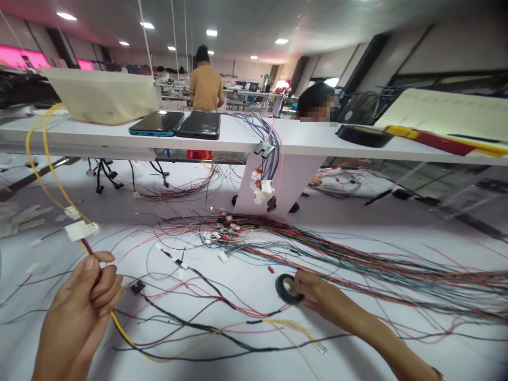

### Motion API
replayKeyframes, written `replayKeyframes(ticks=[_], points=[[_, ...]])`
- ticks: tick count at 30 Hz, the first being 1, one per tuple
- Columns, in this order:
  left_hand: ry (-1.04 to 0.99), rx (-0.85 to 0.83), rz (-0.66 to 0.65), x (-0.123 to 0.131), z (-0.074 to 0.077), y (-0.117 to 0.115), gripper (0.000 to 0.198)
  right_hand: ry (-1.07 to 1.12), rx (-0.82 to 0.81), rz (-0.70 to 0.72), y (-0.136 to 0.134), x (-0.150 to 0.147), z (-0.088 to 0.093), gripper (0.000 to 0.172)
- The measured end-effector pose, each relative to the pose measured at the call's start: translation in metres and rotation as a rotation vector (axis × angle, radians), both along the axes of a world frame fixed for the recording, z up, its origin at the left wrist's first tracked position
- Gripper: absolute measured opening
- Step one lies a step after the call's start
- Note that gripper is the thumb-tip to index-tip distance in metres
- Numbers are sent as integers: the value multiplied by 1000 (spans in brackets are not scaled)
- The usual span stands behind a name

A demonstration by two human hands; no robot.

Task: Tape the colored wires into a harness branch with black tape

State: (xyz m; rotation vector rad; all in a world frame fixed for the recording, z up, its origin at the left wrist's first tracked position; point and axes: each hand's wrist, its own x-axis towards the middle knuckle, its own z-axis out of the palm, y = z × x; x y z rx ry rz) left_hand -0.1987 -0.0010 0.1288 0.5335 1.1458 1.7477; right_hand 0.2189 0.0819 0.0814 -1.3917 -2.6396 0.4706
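Note:
My left hand (85,301) is closed around a wire bundle (121,329) of yellow and dark wires. Just above that hand, a white connector (80,230) sits on the bundle, and a yellow wire loop (46,151) rises from it to the shelf. My right hand (313,292) grips a roll of black tape (286,291) by its right side, over the table. Between the hands lies a wire harness (208,288) with black-taped branches. A black connector (137,287) rests beside my left hand.
A thick bundle of loose wires (317,246) runs across the table to the right. Above it, a white shelf (238,138) carries two phones (198,124), a pale bin (103,95) and another tape roll (363,136). Connectors (264,185) hang from its edge. Two people are beyond.

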Motion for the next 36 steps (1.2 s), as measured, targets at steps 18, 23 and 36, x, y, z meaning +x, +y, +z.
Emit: replayKeyframes(ticks=[18,23,36], points=[[224,29,-175,27,8,8,39,526,-104,616,-3,-235,115,21],[371,83,-96,19,6,-5,30,426,11,589,-4,-256,122,20],[516,117,-60,21,0,-10,46,361,20,640,1,-254,118,20]])
